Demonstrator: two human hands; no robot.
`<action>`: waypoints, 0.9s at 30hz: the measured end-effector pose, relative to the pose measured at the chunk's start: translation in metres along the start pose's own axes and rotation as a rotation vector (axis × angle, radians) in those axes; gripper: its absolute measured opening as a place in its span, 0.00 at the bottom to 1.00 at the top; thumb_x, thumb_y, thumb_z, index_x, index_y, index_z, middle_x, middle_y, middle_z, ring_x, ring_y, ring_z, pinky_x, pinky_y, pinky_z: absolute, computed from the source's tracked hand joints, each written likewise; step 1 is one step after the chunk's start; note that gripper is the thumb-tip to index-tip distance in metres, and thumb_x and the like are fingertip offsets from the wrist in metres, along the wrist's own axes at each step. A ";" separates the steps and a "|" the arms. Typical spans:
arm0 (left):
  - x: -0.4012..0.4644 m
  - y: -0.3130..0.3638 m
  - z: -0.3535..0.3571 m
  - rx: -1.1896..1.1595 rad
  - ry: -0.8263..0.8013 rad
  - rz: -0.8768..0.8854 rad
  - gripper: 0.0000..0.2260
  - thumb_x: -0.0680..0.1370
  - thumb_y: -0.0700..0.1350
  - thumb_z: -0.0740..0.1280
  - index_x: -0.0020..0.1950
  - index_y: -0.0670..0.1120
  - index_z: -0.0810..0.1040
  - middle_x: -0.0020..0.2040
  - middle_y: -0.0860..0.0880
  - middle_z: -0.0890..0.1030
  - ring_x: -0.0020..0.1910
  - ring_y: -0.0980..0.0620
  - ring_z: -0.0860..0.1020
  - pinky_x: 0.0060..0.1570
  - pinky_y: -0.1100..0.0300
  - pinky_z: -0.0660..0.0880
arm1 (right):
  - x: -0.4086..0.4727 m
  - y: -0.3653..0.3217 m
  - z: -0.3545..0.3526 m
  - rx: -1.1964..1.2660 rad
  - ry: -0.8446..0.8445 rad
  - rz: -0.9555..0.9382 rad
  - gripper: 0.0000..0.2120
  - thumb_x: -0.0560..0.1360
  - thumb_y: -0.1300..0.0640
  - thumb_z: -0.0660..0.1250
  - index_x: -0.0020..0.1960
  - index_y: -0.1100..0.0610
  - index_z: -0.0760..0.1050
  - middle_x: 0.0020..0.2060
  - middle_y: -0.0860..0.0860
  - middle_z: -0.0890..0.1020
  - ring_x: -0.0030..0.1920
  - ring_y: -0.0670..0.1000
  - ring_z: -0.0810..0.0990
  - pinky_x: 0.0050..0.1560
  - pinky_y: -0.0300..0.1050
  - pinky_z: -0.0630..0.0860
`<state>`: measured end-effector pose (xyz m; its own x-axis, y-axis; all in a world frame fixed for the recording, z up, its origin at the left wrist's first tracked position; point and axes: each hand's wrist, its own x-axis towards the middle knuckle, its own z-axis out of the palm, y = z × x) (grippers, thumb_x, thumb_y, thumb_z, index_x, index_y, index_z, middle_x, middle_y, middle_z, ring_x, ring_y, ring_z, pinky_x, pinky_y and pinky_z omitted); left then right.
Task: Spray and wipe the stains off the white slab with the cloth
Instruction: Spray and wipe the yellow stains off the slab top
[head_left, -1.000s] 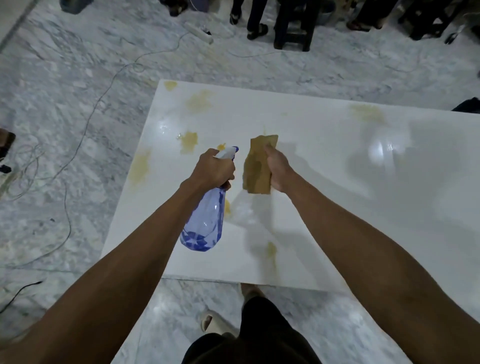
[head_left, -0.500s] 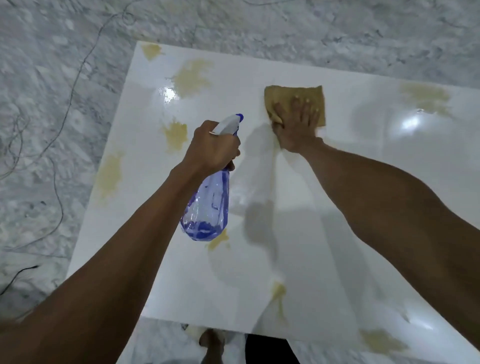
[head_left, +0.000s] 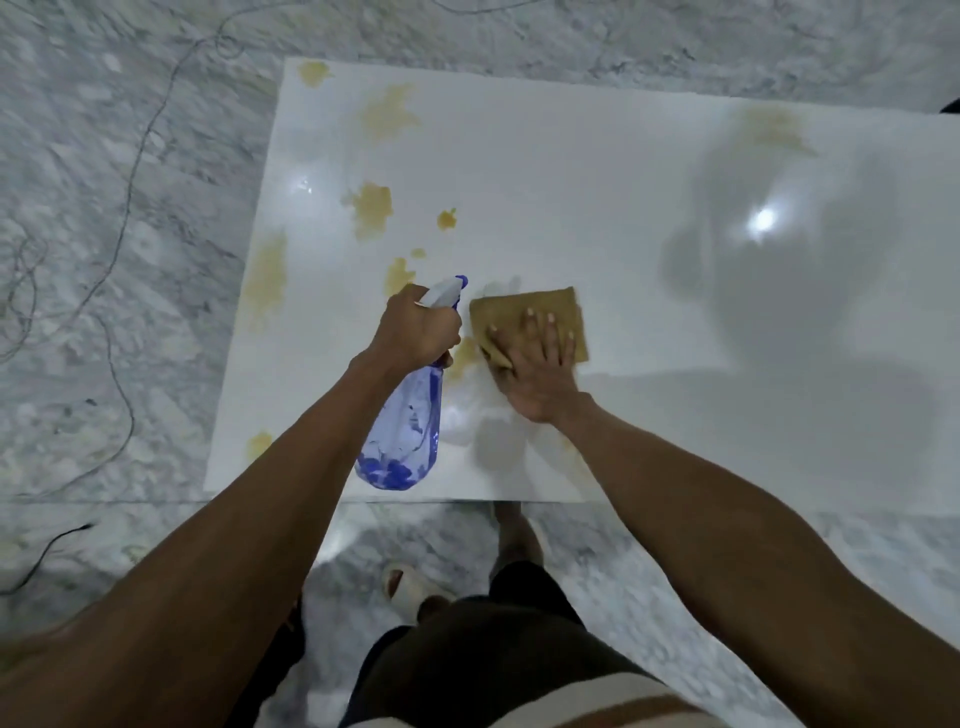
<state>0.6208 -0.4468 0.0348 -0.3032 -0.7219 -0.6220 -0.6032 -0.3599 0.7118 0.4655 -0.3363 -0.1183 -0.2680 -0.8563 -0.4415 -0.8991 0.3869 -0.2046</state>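
Observation:
A glossy white slab (head_left: 597, 171) lies on the floor, marked with several yellow-brown stains, such as one stain (head_left: 371, 208) left of centre and another (head_left: 774, 130) at the far right. My left hand (head_left: 418, 327) grips the neck of a clear blue spray bottle (head_left: 402, 431), held above the slab's near edge with its white nozzle pointing away. My right hand (head_left: 540, 371) presses flat, fingers spread, on a tan cloth (head_left: 530, 306) lying on the slab just right of the bottle. A stain (head_left: 462, 358) shows between bottle and cloth.
Grey marble floor (head_left: 104, 260) surrounds the slab. Thin cables (head_left: 130, 171) trail over the floor at the left. My sandalled feet (head_left: 410, 584) and dark shorts stand at the slab's near edge. A bright lamp reflection (head_left: 761, 221) shines on the slab's right half.
My right hand has dragged the cloth from the slab's far middle back toward me, beside the bottle. The view has shifted back. The left hand keeps holding the bottle.

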 end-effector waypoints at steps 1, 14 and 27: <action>-0.011 -0.012 -0.002 0.003 -0.002 -0.014 0.15 0.70 0.39 0.63 0.53 0.33 0.78 0.41 0.38 0.80 0.18 0.52 0.74 0.26 0.62 0.73 | -0.025 -0.008 0.011 0.001 -0.014 -0.004 0.29 0.83 0.40 0.49 0.80 0.37 0.40 0.80 0.54 0.37 0.79 0.61 0.34 0.75 0.64 0.34; -0.048 -0.032 -0.061 -0.024 0.000 0.056 0.11 0.73 0.38 0.62 0.51 0.36 0.80 0.39 0.39 0.80 0.21 0.47 0.73 0.26 0.59 0.73 | -0.033 -0.025 -0.094 1.195 0.148 0.372 0.19 0.84 0.48 0.56 0.66 0.58 0.75 0.57 0.56 0.81 0.58 0.58 0.80 0.59 0.55 0.78; 0.107 0.038 -0.117 -0.150 0.118 0.172 0.11 0.74 0.36 0.63 0.50 0.29 0.80 0.38 0.38 0.80 0.22 0.51 0.73 0.26 0.60 0.74 | 0.293 -0.050 -0.179 0.080 0.195 0.049 0.22 0.83 0.49 0.51 0.76 0.53 0.61 0.74 0.57 0.67 0.74 0.63 0.66 0.74 0.63 0.58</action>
<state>0.6523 -0.6070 0.0335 -0.2982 -0.8412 -0.4510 -0.4309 -0.3029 0.8500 0.3695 -0.6681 -0.0811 -0.3794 -0.8829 -0.2765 -0.8553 0.4487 -0.2591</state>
